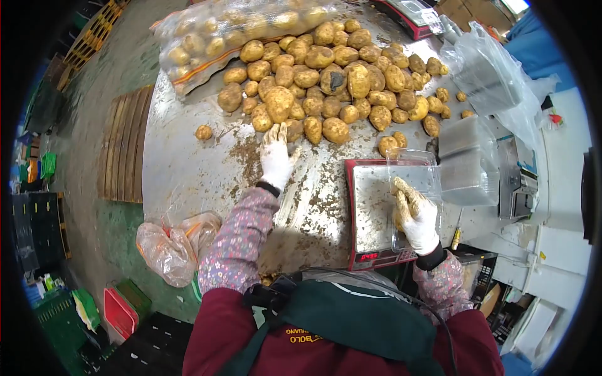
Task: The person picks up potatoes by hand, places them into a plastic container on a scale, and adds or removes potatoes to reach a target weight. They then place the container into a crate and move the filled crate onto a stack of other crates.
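Observation:
My left hand [277, 160], in a white glove with soiled fingertips, reaches forward to the near edge of a heap of potatoes [307, 77]. Its fingers are stretched out, nearest a large potato [278, 103]. My right hand [416, 216], gloved the same way, is over a clear plastic tray [414, 168] on a red-rimmed scale [370, 210]. Its stained fingers look extended and apart. A yellowish potato [397, 220] shows partly beside the palm; the hand hides the rest. Red digits glow on the scale's front.
A stack of clear trays [467, 160] stands right of the scale. A plastic bag of potatoes [232, 34] lies at the back left. Crumbled soil covers the metal table [188, 169]. A plastic bag [169, 250] hangs at the left edge; a second scale [414, 15] is at the back.

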The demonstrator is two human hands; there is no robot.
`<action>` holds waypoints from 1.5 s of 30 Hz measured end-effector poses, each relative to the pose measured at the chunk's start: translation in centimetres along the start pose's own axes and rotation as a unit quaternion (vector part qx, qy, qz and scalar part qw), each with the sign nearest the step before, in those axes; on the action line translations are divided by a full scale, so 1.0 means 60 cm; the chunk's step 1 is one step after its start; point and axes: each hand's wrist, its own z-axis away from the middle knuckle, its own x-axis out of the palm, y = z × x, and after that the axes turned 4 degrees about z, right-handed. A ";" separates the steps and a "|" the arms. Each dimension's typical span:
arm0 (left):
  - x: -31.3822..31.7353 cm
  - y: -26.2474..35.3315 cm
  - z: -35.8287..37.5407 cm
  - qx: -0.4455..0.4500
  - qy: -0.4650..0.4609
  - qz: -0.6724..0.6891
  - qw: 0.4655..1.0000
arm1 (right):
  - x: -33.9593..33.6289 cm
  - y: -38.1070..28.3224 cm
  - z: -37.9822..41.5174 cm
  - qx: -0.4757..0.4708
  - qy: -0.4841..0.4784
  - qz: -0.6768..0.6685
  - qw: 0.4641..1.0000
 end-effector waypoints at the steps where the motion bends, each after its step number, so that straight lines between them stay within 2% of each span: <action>1: 0.001 0.012 -0.016 -0.022 -0.034 -0.018 0.999 | -0.001 0.006 0.011 0.037 -0.012 -0.018 0.999; 2: -0.003 0.024 -0.030 -0.045 -0.069 -0.036 0.996 | -0.002 0.013 0.019 0.075 -0.025 -0.037 0.996; 3: 0.014 0.020 -0.035 -0.018 -0.033 -0.083 0.996 | -0.003 0.019 0.025 0.080 -0.022 -0.036 0.996; 6: 0.047 0.000 -0.033 -0.051 -0.012 -0.031 0.998 | -0.004 0.027 0.040 0.052 -0.018 -0.038 0.998; 7: 0.019 0.014 -0.037 -0.088 -0.073 -0.031 0.993 | -0.005 0.024 0.039 0.042 -0.015 -0.029 0.999; 8: 0.025 0.010 -0.029 -0.086 -0.073 -0.033 0.993 | -0.006 0.022 0.037 0.032 -0.012 -0.020 0.999; 9: 0.032 0.002 -0.019 -0.198 -0.079 0.307 0.928 | -0.007 0.022 0.035 0.034 -0.010 -0.023 0.999; 10: 0.032 -0.004 -0.005 -0.285 -0.075 0.605 0.739 | -0.008 0.022 0.034 0.015 -0.001 -0.004 1.000; 11: -0.027 0.018 0.007 -0.329 -0.156 0.660 0.657 | -0.010 0.021 0.034 -0.002 0.008 0.014 1.000; 14: -0.075 0.047 0.046 -0.335 -0.200 0.797 0.461 | -0.009 0.002 0.027 0.043 0.007 -0.052 0.998; 15: -0.100 0.073 0.058 -0.326 -0.199 0.791 0.478 | -0.006 -0.004 0.024 0.026 0.026 -0.060 0.998; 16: -0.109 0.079 0.068 -0.323 -0.235 0.791 0.463 | -0.001 -0.011 0.020 0.023 0.030 -0.078 0.996; 18: -0.114 0.092 0.094 -0.293 -0.274 0.787 0.468 | 0.008 -0.027 0.014 0.034 -0.029 -0.136 0.990; 19: -0.132 0.120 0.096 -0.374 -0.253 0.753 0.479 | 0.010 -0.041 0.000 -0.021 -0.043 -0.145 0.988; 20: -0.147 0.156 0.100 -0.336 -0.234 0.742 0.531 | 0.014 -0.052 -0.015 -0.072 -0.058 -0.151 0.984; 22: -0.167 0.207 0.091 -0.380 -0.235 0.666 0.598 | 0.047 -0.039 -0.036 -0.194 -0.070 -0.136 0.969; 24: -0.225 0.278 0.071 -0.304 -0.262 0.673 0.622 | 0.042 -0.039 -0.064 -0.157 -0.183 -0.131 0.962; 25: -0.194 0.248 0.066 -0.344 -0.249 0.617 0.663 | 0.038 -0.030 -0.080 -0.159 -0.172 -0.135 0.963; 26: -0.189 0.249 0.043 -0.317 -0.275 0.655 0.628 | 0.027 -0.029 -0.093 -0.162 -0.161 -0.140 0.963; 27: -0.193 0.256 0.048 -0.277 -0.270 0.680 0.623 | 0.012 -0.028 -0.098 -0.131 -0.138 -0.060 0.980; 28: -0.215 0.286 0.045 -0.236 -0.265 0.704 0.615 | 0.002 -0.028 -0.105 -0.146 -0.102 -0.026 0.984; 29: -0.198 0.284 0.042 -0.193 -0.263 0.666 0.671 | -0.007 -0.032 -0.100 -0.120 -0.097 -0.013 0.988; 30: -0.179 0.292 0.047 -0.174 -0.220 0.629 0.725 | -0.018 -0.037 -0.092 -0.095 -0.092 0.000 0.991; 32: -0.188 0.332 0.055 -0.251 -0.183 0.690 0.653 | -0.023 -0.023 -0.076 -0.100 -0.077 -0.053 0.991; 34: -0.157 0.295 0.053 -0.190 -0.249 0.687 0.656 | -0.020 -0.003 -0.065 -0.108 -0.062 -0.106 0.987; 35: -0.154 0.334 0.075 -0.215 -0.159 0.666 0.696 | -0.015 0.007 -0.056 -0.111 -0.035 -0.170 0.978; 36: -0.154 0.344 0.088 -0.215 -0.161 0.665 0.697 | -0.008 0.015 -0.046 -0.114 -0.010 -0.234 0.965; 37: -0.152 0.350 0.099 -0.220 -0.150 0.683 0.680 | -0.002 0.016 -0.034 -0.105 0.062 -0.266 0.956; 38: -0.146 0.355 0.104 -0.223 -0.139 0.701 0.663 | 0.004 0.026 -0.032 -0.105 0.065 -0.266 0.956; 40: -0.127 0.365 0.116 -0.221 -0.108 0.710 0.660 | 0.014 0.047 -0.032 0.000 0.045 -0.308 0.950; 41: -0.127 0.369 0.118 -0.259 -0.109 0.715 0.640 | 0.016 0.058 -0.036 -0.070 0.069 -0.304 0.947; 42: -0.127 0.367 0.115 -0.293 -0.108 0.720 0.620 | 0.014 0.067 -0.032 -0.076 0.072 -0.307 0.946; 43: -0.122 0.350 0.113 -0.269 -0.145 0.713 0.631 | -0.003 0.057 -0.027 0.086 0.010 -0.407 0.909; 44: -0.135 0.356 0.115 -0.289 -0.168 0.710 0.620 | -0.018 0.054 -0.022 0.245 -0.057 -0.490 0.835; 45: -0.138 0.352 0.117 -0.296 -0.171 0.709 0.617 | -0.026 0.068 -0.015 0.175 -0.040 -0.496 0.850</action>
